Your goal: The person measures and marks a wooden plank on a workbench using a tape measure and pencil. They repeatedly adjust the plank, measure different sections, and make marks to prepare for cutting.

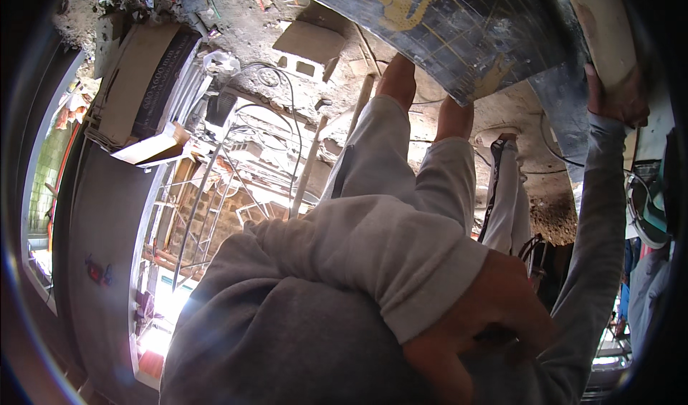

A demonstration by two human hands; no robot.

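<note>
Gripping the pale board (602,25), upper right: right hand (618,103), fingers closed on its edge. Left hand (494,305): curled; contents cannot be determined. Markings: gold lettering and two gold figures (406,4) on one dark panel (502,18) beside the board; white print on one carton (136,83); red-and-blue scrawl on one grey surface (100,219) at left. Poles (310,167): two. Ground (251,36): dusty, debris-strewn.

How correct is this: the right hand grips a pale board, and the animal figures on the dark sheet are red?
Not red: the head view shows gold animal figures on the dark sheet. The right hand grips a pale board.
</note>
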